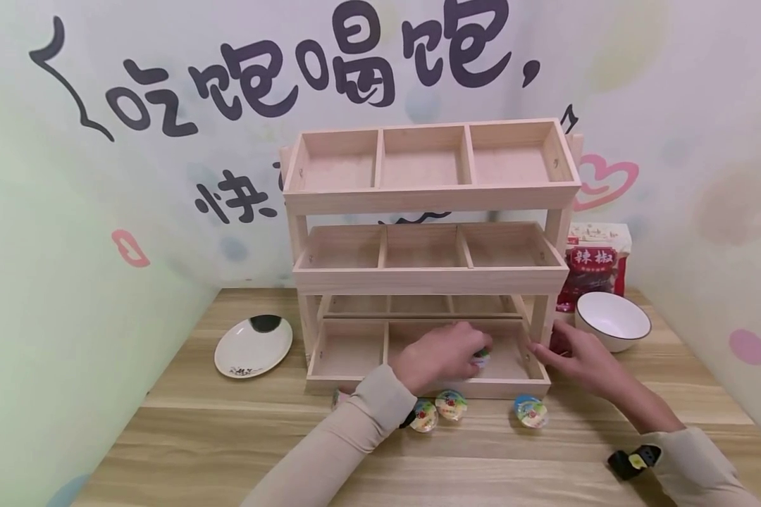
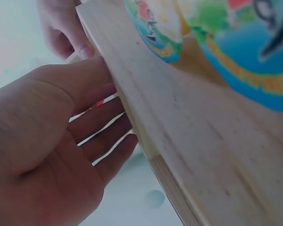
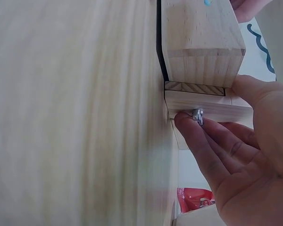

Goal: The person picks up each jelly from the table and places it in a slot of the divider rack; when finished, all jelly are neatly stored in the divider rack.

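A three-tier wooden rack (image 1: 431,282) with divided trays stands on the table. My left hand (image 1: 447,352) reaches into its bottom tray (image 1: 349,386), with the fingers bent around a small jelly cup (image 1: 481,359) that shows partly beneath them. My right hand (image 1: 586,359) grips the rack's lower right side. In the right wrist view its thumb lies at the tray's end, and the fingers touch the upright (image 3: 217,104) by a metal bolt (image 3: 198,116). More jelly cups (image 1: 452,405) lie in front of the tray; one is partly hidden by the left sleeve.
A white plate (image 1: 254,348) with a black patch lies left of the rack. On the right stand a white bowl (image 1: 611,317) and a red bag (image 1: 592,267) with a chili label. A lettered wall (image 1: 165,42) rises behind the wood-grain table (image 1: 228,436).
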Demonstrator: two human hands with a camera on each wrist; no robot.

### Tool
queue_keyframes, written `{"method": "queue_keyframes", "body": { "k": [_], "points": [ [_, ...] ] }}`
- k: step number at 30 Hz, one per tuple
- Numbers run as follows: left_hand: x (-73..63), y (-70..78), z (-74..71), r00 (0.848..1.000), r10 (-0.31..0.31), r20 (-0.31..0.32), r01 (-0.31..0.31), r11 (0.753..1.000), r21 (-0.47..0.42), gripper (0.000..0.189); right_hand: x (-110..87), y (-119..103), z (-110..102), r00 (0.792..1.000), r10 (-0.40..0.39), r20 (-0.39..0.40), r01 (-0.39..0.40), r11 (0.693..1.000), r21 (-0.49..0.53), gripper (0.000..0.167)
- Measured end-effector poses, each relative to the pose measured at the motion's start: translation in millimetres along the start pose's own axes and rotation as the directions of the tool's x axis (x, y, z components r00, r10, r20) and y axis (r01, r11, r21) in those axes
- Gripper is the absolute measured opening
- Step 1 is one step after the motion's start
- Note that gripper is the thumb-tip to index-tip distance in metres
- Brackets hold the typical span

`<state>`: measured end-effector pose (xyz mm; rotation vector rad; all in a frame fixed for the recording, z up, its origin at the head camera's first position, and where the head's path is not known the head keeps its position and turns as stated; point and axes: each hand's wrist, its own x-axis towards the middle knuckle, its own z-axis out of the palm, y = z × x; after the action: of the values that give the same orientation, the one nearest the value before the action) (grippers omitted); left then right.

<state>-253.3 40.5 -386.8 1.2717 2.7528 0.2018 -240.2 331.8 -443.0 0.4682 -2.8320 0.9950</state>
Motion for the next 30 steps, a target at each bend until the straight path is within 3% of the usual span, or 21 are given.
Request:
{"method": "queue_keyframes", "body": {
  "k": [7,15,23,30],
  "points": [
    [0.3,1.3,0.3,1.0,-0.002,-0.012,0.002,1.0,0.011,0.022,0.2,1,2,1.0,-0.007,-0.002,0.007,1.0,0.007,0.05],
    [3.2,2.8,4.1,1.0,-0.003,-0.031,0.004,0.999,0.04,0.011,0.2,3,1,1.0,0.003,0.004,-0.003,1.0,0.01,0.054],
    [2.9,2.3,5.6,0.999,-0.003,-0.033,0.005,0.998,0.056,0.016,-0.2,1,1,1.0,0.019,0.014,-0.019,1.0,0.017,0.055],
    [-7.8,13.9,4.1,0.997,0.015,-0.074,-0.007,0.995,0.1,0.025,-0.8,1,1,1.0,0.01,0.01,-0.01,1.0,0.019,0.055]
  ]
}}
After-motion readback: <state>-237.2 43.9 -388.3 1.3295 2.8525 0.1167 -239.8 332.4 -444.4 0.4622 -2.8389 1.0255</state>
